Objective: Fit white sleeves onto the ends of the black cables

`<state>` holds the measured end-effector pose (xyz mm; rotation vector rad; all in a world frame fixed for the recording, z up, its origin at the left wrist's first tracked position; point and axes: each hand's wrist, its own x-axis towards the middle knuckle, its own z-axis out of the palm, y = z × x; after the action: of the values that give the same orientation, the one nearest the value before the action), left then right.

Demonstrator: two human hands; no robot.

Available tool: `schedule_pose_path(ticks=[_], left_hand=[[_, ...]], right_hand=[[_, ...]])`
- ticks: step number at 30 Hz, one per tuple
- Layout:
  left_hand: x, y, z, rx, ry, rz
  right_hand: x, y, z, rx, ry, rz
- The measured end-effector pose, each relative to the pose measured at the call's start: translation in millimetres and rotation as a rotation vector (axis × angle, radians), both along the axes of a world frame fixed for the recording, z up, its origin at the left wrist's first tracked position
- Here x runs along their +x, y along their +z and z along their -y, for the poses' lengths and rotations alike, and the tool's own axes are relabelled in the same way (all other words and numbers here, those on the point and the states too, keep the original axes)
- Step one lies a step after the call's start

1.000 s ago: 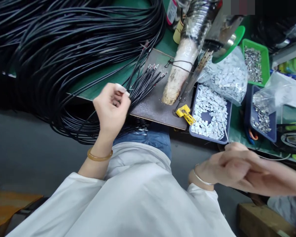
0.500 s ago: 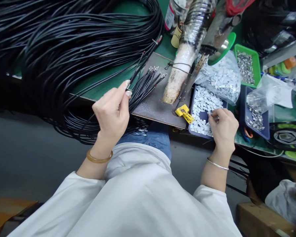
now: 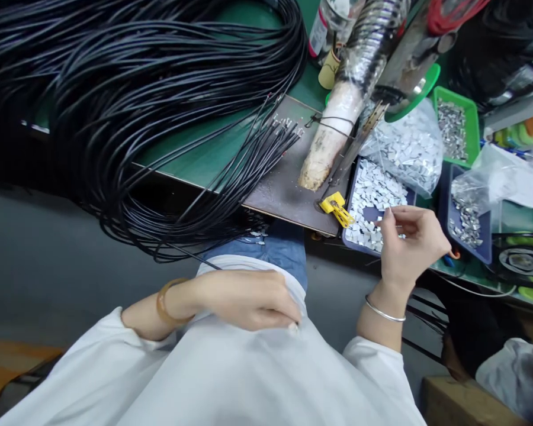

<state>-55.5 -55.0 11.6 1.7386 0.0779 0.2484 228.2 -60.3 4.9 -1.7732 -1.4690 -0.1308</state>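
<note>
The left hand (image 3: pixel 249 300) seems clamped on 1 black cable (image 3: pixel 210 263) against the white shirt (image 3: pixel 231 373). The right hand (image 3: pixel 411 242) curls over pale pieces (image 3: pixel 373 184) in a blue tray (image 3: pixel 372 213); cannot tell if it grips any. Likely picking; next calls for precise pinching.

Cool, fairly even light covers the green worktop (image 3: pixel 189 158), its source outside the frame. The left edge and upper right corner sink into near black. Pale glints streak the black cables (image 3: pixel 173 77), and glare breaks up along the ribbed duct (image 3: pixel 373 44) at top centre. The white shirt (image 3: pixel 231 373) looks soft, low in the frame, its folds faintly shaded.
</note>
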Motion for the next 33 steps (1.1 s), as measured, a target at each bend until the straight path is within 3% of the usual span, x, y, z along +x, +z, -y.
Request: schedule_pose_path(ticks=[1,2,5,8,12,16,23,26,30,33], left_hand=[[6.8,-9.5,1.8,-0.214,-0.21,0.001],[13.9,-19.8,2.4,-0.394,-0.229,-0.046],[32.1,-44.0,-2.4,-0.734,0.149,-0.125],[41.3,-46.2,-13.8,-0.901,0.522,-0.095],[45.1,-29.1,-29.3,-0.829,0.744,0.028],[47.6,-18.3,-34.9,-0.673,0.83,0.064],[45.8,-24.9,-34.5,-0.602,0.784,0.097],[44.0,-26.5,-35.0,-0.588,0.724,0.07],[42.4,-24.5,-36.5,-0.64,0.678,0.002],[40.6,-23.4,-38.0,-0.704,0.646,-0.036]], right_hand=[[-7.6,1.6,3.1,0.013,0.013,-0.112],[-15.5,2.7,6.1,0.016,0.054,-0.247],[-39.9,2.1,14.2,0.021,0.249,-0.554],[-61.3,-3.1,19.5,0.082,0.308,-0.56],[-77.1,-13.3,17.7,0.103,0.282,-0.393],[-79.4,-23.4,9.9,-0.046,0.392,-0.577],[-77.5,-28.0,6.7,-0.061,0.448,-0.655],[-76.0,-25.9,8.4,-0.049,0.469,-0.551],[-76.0,-23.8,11.2,0.031,0.44,-0.258],[-76.9,-25.5,11.2,0.0,0.45,-0.34]])
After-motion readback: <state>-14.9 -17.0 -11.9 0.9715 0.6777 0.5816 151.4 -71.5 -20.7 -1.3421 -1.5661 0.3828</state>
